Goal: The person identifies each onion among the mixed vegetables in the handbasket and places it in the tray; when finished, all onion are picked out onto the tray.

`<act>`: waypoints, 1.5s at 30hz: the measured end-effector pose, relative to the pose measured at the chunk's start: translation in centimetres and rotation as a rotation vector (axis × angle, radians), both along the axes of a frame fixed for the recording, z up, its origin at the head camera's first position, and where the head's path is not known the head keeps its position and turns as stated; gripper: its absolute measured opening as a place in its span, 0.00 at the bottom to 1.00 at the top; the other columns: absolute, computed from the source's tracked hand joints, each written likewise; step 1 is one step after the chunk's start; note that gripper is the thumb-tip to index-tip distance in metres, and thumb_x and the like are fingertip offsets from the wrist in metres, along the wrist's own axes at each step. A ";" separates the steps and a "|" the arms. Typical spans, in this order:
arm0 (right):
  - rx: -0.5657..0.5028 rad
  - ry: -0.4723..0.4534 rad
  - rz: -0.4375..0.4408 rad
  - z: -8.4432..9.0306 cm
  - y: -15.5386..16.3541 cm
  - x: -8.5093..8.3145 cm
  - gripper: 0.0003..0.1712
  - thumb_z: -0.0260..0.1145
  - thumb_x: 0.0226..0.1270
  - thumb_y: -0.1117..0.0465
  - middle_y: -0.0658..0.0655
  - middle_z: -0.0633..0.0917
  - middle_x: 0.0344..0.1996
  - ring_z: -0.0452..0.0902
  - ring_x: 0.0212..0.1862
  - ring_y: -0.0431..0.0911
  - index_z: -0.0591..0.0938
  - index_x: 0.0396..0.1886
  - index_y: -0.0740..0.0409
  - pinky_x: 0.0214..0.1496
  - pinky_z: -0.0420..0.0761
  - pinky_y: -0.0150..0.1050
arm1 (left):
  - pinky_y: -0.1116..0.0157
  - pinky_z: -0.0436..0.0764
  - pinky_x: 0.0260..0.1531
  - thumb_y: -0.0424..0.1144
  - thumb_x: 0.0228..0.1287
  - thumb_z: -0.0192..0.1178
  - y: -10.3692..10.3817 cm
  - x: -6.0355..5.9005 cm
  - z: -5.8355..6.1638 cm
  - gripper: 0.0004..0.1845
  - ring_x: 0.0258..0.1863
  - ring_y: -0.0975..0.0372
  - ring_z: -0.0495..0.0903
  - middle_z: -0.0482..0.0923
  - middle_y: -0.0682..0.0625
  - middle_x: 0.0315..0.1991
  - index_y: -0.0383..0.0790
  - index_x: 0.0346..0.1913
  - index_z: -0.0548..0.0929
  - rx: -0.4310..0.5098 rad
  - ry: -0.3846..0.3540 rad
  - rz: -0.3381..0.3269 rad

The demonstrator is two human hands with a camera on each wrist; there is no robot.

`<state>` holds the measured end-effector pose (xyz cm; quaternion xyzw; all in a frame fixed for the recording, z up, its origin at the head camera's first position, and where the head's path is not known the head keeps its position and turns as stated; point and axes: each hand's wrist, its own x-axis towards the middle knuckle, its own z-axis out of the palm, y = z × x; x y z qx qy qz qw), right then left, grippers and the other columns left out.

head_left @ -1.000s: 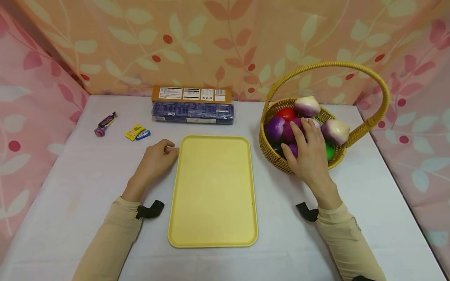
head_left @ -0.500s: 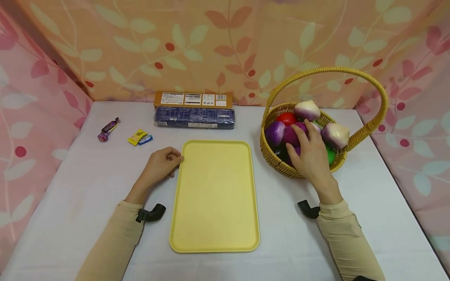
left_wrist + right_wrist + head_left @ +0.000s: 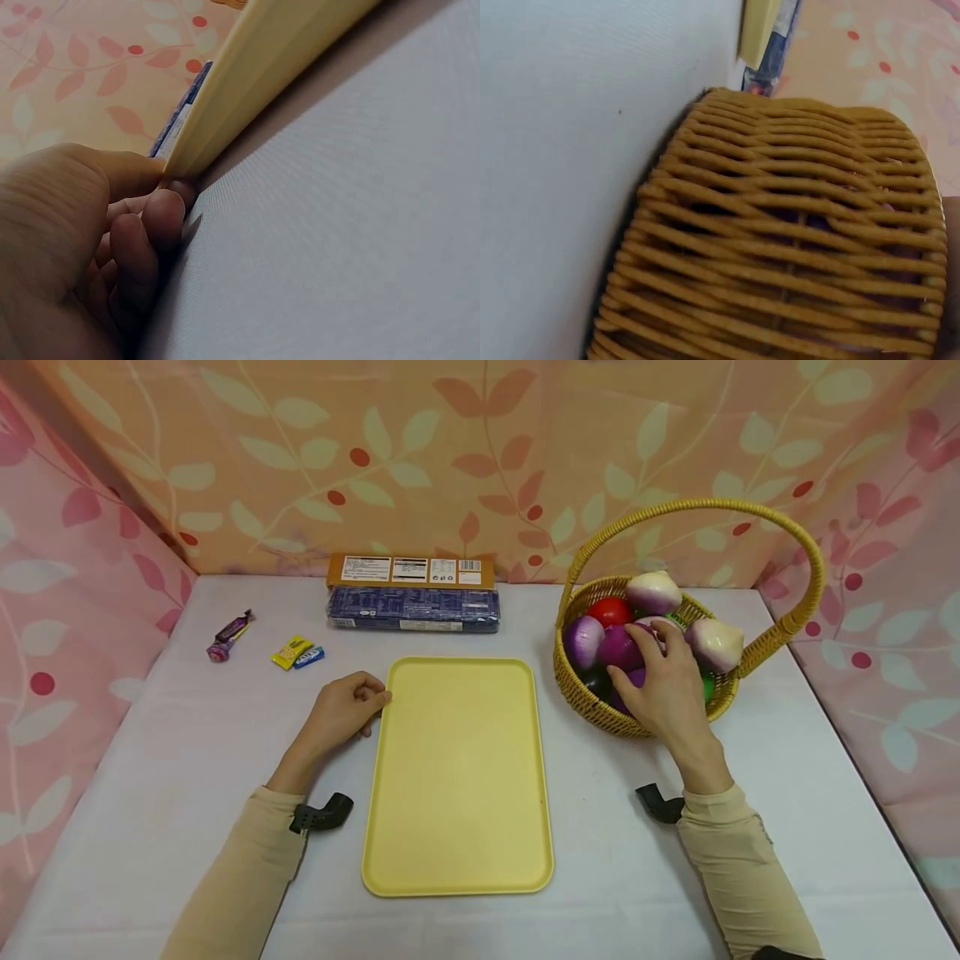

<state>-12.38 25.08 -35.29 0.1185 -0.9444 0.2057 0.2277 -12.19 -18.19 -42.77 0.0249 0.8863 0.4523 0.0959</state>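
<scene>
At the left long edge of the yellow tray (image 3: 457,777), my left hand (image 3: 341,710) pinches the rim. In the left wrist view, the thumb of that hand (image 3: 60,217) lies on the rim of the tray (image 3: 247,82), with fingers curled beneath. My right hand (image 3: 667,681) reaches into a wicker basket (image 3: 600,714), thumb and fingertips around the right side of a purple onion (image 3: 618,647). The right wrist view shows mostly the woven wall of the basket (image 3: 780,247); the fingers are hidden there.
Also in the basket are a red tomato-like piece (image 3: 610,610), another purple vegetable (image 3: 583,642) and white-and-purple vegetables (image 3: 715,643). Its tall handle (image 3: 697,505) arches overhead. Blue packages (image 3: 412,608) lie behind the tray; wrapped candies (image 3: 292,652) lie at left.
My right hand's fingers have curled in around the purple onion, and the neighbouring purple vegetable has turned slightly. My left hand has closed onto the tray's rim. The head view has shifted a little.
</scene>
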 end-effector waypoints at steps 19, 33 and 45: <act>-0.035 -0.146 0.449 1.4 -5.3 5.3 0.39 0.78 0.44 0.55 0.60 0.75 0.57 0.74 0.57 0.50 0.72 0.57 0.60 0.59 0.77 0.49 | 0.64 0.78 0.18 0.47 0.69 0.59 0.0 -0.2 0.1 0.13 0.15 0.58 0.78 0.80 0.47 0.26 0.42 0.46 0.79 0.000 0.012 0.016; 0.285 -0.523 0.865 -0.9 -8.4 8.2 0.38 0.76 0.48 0.52 0.46 0.72 0.57 0.74 0.53 0.37 0.73 0.62 0.43 0.56 0.79 0.34 | 0.65 0.77 0.19 0.47 0.70 0.58 0.0 -0.1 0.3 0.14 0.16 0.61 0.78 0.81 0.47 0.26 0.39 0.47 0.79 -0.018 -0.006 0.005; 0.314 -0.374 1.022 -1.3 -8.4 8.6 0.39 0.75 0.55 0.44 0.49 0.77 0.62 0.72 0.64 0.42 0.73 0.65 0.47 0.65 0.75 0.40 | 0.64 0.77 0.18 0.47 0.69 0.59 0.2 -0.1 0.2 0.14 0.15 0.60 0.78 0.80 0.48 0.25 0.40 0.46 0.80 -0.025 0.009 0.020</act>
